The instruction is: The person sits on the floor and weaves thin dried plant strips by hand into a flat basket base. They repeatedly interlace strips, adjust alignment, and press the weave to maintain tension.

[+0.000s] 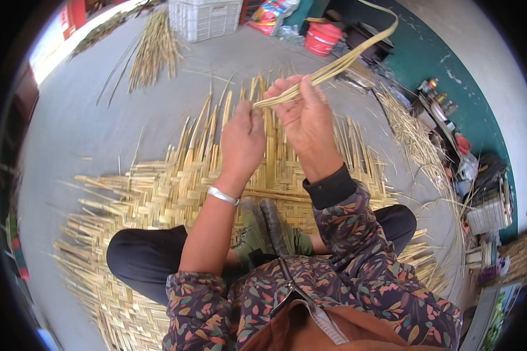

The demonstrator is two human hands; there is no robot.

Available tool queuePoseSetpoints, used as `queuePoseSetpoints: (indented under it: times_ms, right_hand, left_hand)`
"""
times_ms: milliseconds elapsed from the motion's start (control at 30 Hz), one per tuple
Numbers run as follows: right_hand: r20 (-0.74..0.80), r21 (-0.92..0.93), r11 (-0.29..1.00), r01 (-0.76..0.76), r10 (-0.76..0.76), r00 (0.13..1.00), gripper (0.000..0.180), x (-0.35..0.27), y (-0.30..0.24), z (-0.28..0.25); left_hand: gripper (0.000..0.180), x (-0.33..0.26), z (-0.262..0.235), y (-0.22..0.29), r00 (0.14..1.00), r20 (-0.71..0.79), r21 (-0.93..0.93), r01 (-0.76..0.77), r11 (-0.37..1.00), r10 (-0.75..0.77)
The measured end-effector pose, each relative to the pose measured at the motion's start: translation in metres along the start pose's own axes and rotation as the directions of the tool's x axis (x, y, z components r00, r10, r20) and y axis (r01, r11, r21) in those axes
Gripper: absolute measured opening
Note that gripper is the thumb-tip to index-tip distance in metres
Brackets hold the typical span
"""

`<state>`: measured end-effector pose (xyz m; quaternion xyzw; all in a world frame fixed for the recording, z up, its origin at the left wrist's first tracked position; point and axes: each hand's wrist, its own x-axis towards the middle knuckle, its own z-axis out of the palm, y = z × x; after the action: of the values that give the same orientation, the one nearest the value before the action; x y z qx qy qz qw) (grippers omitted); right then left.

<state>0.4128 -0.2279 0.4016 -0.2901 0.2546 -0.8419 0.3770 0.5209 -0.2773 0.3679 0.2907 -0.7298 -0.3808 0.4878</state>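
Note:
My left hand (243,140) is closed in a pinch around one end of a bundle of flat, pale yellow reed strips (346,60). The bundle runs across the fingers of my right hand (308,120), whose thumb presses against it. Past that hand the strips rise to the upper right, and one curls over at the far end. Both hands are above a large woven reed mat (173,202), where I sit with my legs crossed. Loose reed ends stick out all along the mat's edges.
A sheaf of reeds (156,51) lies on the grey floor at the far left. Beyond it stand a white plastic crate (205,19) and a red bucket (322,38). More loose reeds (413,133) lie along the green wall at the right, near a cluttered low shelf.

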Motion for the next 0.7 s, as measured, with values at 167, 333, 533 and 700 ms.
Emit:
queuePoseSetpoints:
  times_ms: [167, 333, 533, 700]
  right_hand:
    - [-0.01, 0.154, 0.982, -0.112, 0.115, 0.993, 0.022, -0.005, -0.006, -0.011]
    - [0.019, 0.244, 0.937, -0.25, 0.253, 0.967, 0.02, -0.011, -0.016, -0.033]
    - [0.057, 0.206, 0.906, -0.37, 0.366, 0.929, 0.019, 0.009, -0.048, -0.046]
    - [-0.109, -0.098, 0.99, -0.106, 0.096, 0.989, 0.021, -0.017, -0.046, -0.018]
  left_hand:
    - [0.016, 0.003, 0.004, -0.003, 0.991, 0.113, -0.33, 0.1, 0.939, -0.066]
    - [0.016, -0.006, -0.01, 0.002, 0.893, 0.441, -0.511, 0.332, 0.793, -0.089]
    - [0.015, -0.029, 0.024, 0.008, 0.911, 0.34, -0.469, -0.051, 0.882, 0.233]
    - [0.016, -0.024, 0.021, 0.014, 0.95, 0.299, -0.091, -0.065, 0.994, 0.09]
